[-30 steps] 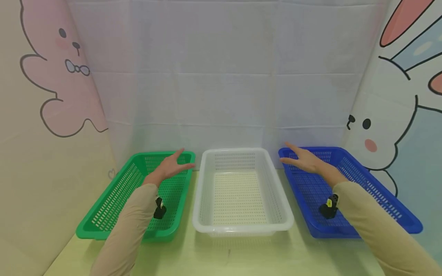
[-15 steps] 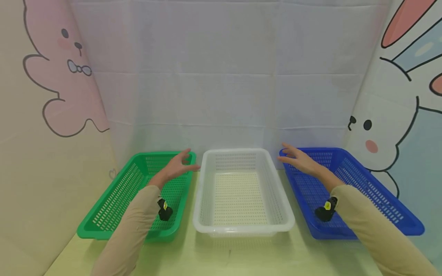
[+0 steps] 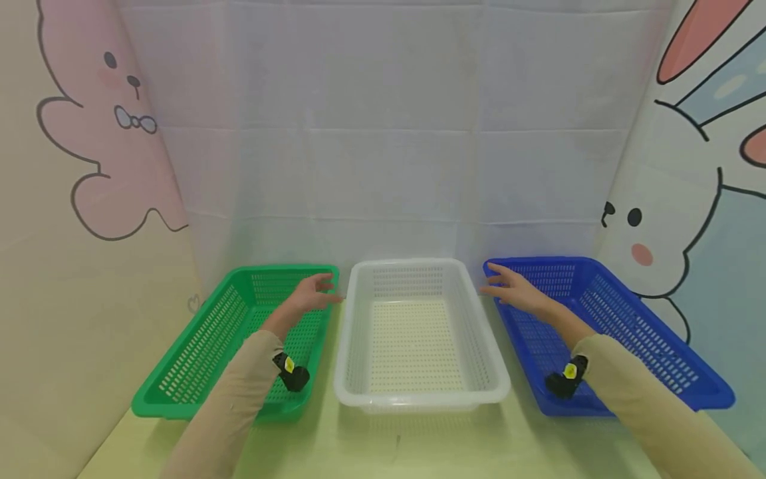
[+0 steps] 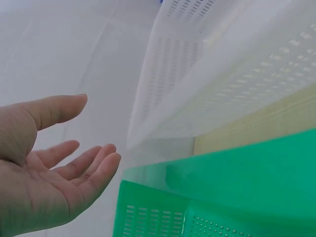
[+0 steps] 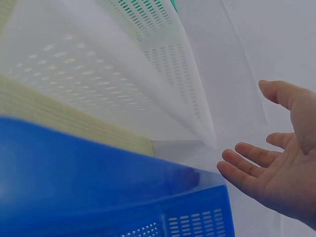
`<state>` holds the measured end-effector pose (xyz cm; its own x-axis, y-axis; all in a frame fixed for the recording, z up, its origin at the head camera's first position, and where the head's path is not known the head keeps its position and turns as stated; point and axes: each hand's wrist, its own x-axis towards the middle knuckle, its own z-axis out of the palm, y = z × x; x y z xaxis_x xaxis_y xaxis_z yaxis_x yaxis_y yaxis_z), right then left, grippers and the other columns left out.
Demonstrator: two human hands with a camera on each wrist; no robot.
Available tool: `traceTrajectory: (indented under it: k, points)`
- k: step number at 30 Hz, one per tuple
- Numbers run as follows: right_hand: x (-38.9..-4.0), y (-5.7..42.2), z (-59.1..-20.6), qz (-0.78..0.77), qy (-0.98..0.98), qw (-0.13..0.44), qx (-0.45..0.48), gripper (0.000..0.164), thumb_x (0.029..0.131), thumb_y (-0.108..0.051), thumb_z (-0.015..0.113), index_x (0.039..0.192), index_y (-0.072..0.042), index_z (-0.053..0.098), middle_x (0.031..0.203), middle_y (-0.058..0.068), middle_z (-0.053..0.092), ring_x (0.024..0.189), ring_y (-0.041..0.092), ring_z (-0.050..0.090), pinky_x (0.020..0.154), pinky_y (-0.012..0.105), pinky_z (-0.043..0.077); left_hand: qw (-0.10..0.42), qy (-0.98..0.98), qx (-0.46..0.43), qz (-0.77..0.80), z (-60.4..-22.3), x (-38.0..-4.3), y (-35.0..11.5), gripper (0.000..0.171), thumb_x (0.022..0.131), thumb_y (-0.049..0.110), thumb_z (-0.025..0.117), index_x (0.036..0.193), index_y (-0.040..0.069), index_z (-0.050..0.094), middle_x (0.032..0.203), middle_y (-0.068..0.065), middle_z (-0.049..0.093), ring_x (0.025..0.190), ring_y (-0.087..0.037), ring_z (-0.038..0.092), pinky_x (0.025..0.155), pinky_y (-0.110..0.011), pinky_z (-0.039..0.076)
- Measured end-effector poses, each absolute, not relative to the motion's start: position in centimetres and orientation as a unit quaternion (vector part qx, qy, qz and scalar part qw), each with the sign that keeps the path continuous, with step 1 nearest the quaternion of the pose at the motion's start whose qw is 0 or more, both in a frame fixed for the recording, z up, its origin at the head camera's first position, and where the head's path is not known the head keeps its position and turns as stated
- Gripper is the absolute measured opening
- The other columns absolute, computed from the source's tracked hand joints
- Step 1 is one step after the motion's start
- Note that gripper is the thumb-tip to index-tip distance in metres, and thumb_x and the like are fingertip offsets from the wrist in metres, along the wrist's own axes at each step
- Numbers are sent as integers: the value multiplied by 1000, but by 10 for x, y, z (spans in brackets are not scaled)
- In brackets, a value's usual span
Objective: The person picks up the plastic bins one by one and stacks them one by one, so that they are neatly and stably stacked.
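Over the far inner corner of the green basket (image 3: 197, 346) hovers my left hand (image 3: 306, 296), its fingers loosely bent and holding nothing. In the left wrist view its palm (image 4: 49, 192) faces up with the thumb apart from the fingers. On the other side my right hand (image 3: 516, 291) hovers over the far inner corner of the blue basket (image 3: 658, 339), likewise holding nothing. The right wrist view has its fingers (image 5: 252, 173) spread near the blue rim. Between the two hands stands a white basket (image 3: 421, 398) with nothing in it.
All three baskets stand side by side on a pale yellow-green table (image 3: 335, 446). A white cloth (image 3: 383, 133) hangs behind them, with cartoon-printed cloths to the left and right. Black camera mounts (image 3: 292, 374) sit on both wrists.
Both hands have come down slightly toward me. The left hand's fingers have bent a little from their straighter pose. The baskets have stayed where they were.
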<state>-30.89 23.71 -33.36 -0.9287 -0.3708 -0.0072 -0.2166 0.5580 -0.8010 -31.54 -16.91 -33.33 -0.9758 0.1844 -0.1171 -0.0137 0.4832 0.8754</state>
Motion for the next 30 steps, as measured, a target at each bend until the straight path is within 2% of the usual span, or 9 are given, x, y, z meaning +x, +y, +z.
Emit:
traceTrajectory:
  k: [4,11,23,30]
  points:
    - [-306,237,-339,-450,873,93,-162,76,93,-31,50,144,1,4,138,32,26,124,45,31,96,51,37,114,846,41,520,-338,-311,-166,68,86,3,58,141,-4,20,139,-28,30,122,-40,38,95,-43,41]
    - [-306,240,-347,-462,869,95,-150,76,93,-34,49,144,0,5,139,32,26,124,45,30,95,50,39,134,830,21,541,-340,-303,-164,68,87,1,57,142,-1,17,142,-26,26,122,-38,39,95,-44,40]
    - [-298,234,-350,-485,852,118,-158,75,94,-36,46,144,2,4,141,32,21,126,46,27,98,54,33,140,824,26,549,-347,-302,-165,68,87,2,57,142,-3,16,141,-29,25,119,-41,41,91,-41,44]
    - [-292,228,-353,-486,849,142,-152,78,94,-38,46,144,3,3,144,31,11,126,47,26,99,55,31,144,820,27,553,-347,-299,-163,68,87,1,57,141,-3,17,141,-30,23,119,-41,41,91,-42,44]
